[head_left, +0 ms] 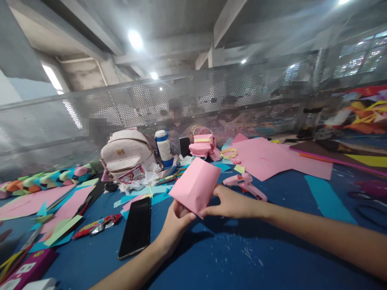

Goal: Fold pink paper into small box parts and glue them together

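The fingers (185, 218) of the left hand (176, 221) and those of the right hand (230, 204) are closed on the lower edge of a folded pink paper (195, 184), holding it tilted just above the blue counter (229, 253). A black phone (136, 227) lies just left of the left hand. A pink glue gun (244, 183) sits just beyond the right hand, and a pale bag (127, 155) and a large pink sheet (272, 159) lie farther back.
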`<state>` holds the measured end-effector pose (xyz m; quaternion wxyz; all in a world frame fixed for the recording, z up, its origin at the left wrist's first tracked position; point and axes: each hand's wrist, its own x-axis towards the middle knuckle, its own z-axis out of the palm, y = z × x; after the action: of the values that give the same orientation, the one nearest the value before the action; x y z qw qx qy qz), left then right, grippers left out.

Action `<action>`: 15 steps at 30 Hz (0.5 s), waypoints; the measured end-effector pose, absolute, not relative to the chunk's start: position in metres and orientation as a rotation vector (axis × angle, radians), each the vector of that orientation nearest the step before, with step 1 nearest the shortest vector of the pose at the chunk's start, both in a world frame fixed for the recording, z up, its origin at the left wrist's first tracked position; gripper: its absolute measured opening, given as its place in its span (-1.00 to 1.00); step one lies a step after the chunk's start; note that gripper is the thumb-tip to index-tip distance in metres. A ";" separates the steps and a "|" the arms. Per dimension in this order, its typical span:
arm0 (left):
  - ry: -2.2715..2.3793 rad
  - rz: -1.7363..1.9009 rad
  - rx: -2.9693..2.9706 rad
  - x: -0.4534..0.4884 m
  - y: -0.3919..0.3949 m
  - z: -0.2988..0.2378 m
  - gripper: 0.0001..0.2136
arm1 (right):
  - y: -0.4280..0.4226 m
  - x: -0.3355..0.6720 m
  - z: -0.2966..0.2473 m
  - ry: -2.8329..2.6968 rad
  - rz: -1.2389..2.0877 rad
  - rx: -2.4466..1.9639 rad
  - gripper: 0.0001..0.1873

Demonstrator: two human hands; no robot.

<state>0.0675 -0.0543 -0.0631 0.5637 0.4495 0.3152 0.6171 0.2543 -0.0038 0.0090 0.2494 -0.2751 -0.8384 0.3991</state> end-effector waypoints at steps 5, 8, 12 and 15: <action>0.687 1.489 0.801 0.064 -0.049 -0.065 -0.59 | -0.003 0.256 0.007 -2.376 0.839 -0.805 -0.74; 0.692 1.501 0.720 0.061 -0.048 -0.063 -0.68 | -0.008 0.251 0.002 -2.326 0.862 -0.797 -0.74; 0.659 1.496 0.718 0.061 -0.048 -0.061 -0.64 | -0.007 0.242 -0.011 -2.054 0.899 -0.830 -0.60; 0.701 1.537 0.732 0.061 -0.045 -0.063 -0.67 | -0.001 0.240 -0.019 -2.019 0.904 -0.821 -0.52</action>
<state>0.0608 -0.0455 -0.0628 0.6053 0.3163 0.3032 0.6645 0.2404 -0.0009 -0.0193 0.3810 -0.3218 -0.7911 0.3541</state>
